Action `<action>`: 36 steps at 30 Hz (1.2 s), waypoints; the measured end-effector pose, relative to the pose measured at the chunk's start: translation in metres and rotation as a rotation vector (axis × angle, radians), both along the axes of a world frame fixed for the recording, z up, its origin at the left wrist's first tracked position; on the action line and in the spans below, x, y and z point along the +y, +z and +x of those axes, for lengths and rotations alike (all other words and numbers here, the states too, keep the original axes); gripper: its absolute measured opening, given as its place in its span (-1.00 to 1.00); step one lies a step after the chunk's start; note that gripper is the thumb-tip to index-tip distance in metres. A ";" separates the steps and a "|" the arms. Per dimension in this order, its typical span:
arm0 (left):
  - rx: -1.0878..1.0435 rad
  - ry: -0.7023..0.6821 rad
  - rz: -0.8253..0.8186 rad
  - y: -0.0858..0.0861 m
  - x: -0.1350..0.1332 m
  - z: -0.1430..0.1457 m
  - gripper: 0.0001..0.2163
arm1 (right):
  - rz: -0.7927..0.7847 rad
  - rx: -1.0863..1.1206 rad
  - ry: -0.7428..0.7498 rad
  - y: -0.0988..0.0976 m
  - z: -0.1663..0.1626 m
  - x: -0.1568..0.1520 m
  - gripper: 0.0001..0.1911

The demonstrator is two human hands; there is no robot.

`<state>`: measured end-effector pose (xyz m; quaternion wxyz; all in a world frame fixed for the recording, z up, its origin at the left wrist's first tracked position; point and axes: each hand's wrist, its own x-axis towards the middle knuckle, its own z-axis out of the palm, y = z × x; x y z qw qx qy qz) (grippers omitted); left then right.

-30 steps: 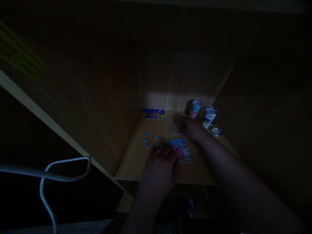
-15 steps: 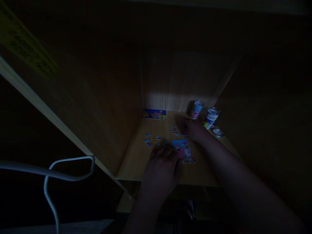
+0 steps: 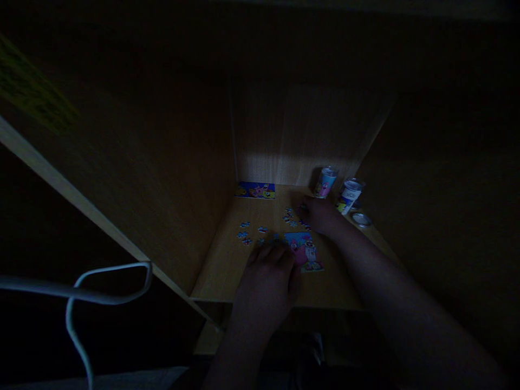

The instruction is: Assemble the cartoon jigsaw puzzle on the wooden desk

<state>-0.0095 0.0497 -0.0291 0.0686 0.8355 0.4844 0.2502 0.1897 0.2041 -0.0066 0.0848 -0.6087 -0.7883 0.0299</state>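
My left hand (image 3: 266, 276) lies palm down on the wooden shelf, fingers spread a little and thumb apart, over the left edge of a partly joined jigsaw puzzle (image 3: 311, 254) with pink and white cartoon figures. Its fingertips reach some bluish pieces (image 3: 277, 238). Farther back, my right hand (image 3: 320, 215) is closed, with a small puzzle piece (image 3: 303, 206) at its fingertips, partly hidden in the dark. Loose puzzle pieces (image 3: 290, 218) are clustered just left of that hand. More loose pieces (image 3: 244, 235) are scattered beyond my left hand.
A blue picture card (image 3: 255, 190) lies against the back panel. Two clear-topped printed cans (image 3: 325, 183) (image 3: 348, 196) stand at the back right, near a round metal lid (image 3: 361, 219). Wooden walls enclose the shelf. A white cable (image 3: 109, 297) loops outside, left.
The view has shifted slightly. Both hands keep nearly the same places, and the joined puzzle and loose pieces look unchanged.
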 end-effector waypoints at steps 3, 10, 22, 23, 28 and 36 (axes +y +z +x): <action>0.000 -0.001 0.007 0.001 0.000 0.000 -0.87 | 0.001 0.002 0.008 -0.001 0.001 0.001 -0.72; -0.024 -0.001 0.020 -0.001 0.000 0.000 -0.86 | -0.008 0.009 0.025 -0.002 0.002 0.002 -0.73; -0.019 0.002 0.001 -0.001 0.000 0.000 -0.87 | -0.010 0.006 0.043 -0.005 0.002 0.002 -0.75; -0.017 0.003 0.000 -0.001 0.000 0.000 -0.87 | -0.010 0.003 0.045 -0.005 0.002 0.002 -0.75; -0.006 0.001 0.007 -0.003 0.000 0.000 -0.88 | -0.020 -0.009 0.058 -0.006 0.003 0.003 -0.76; -0.013 0.000 0.007 0.000 -0.001 0.000 -0.89 | -0.023 -0.003 0.078 -0.007 0.004 0.004 -0.78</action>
